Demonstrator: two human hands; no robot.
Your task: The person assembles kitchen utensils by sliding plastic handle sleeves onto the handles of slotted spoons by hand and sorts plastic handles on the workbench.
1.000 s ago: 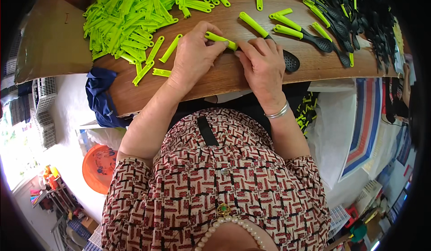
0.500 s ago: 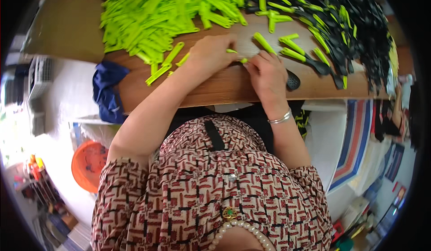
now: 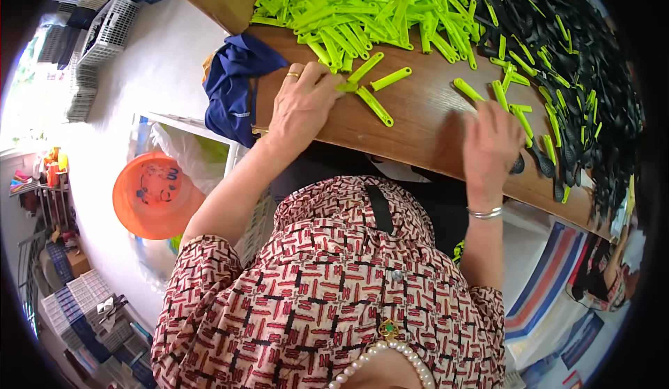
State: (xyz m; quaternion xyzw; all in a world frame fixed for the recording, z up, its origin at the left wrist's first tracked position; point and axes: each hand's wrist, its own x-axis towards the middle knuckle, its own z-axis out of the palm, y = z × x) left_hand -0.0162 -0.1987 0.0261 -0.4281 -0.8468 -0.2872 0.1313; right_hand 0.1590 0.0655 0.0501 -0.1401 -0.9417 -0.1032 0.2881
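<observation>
My left hand (image 3: 304, 107) is at the near left of the table, its fingers closed on the end of a lime-green handle (image 3: 346, 87). Just beyond its fingertips lie a few loose handles, one of them (image 3: 376, 106) pointing toward me. My right hand (image 3: 490, 142) is smeared by motion over the right part of the table, so what its fingers do is unclear. Close to it are green handles (image 3: 500, 95) and black kitchen utensils with green handles, one with a dark spoon-like head (image 3: 542, 160).
A large heap of green handles (image 3: 362, 13) covers the far middle of the wooden table (image 3: 418, 121). Black utensil parts (image 3: 592, 61) pile up at the right. A navy cloth (image 3: 233, 86) hangs over the left corner; an orange bucket (image 3: 153, 195) stands lower left.
My view has swung left. My hands, close together before over a green handle, are now far apart: the left beside loose handles, the right over toward the black utensils.
</observation>
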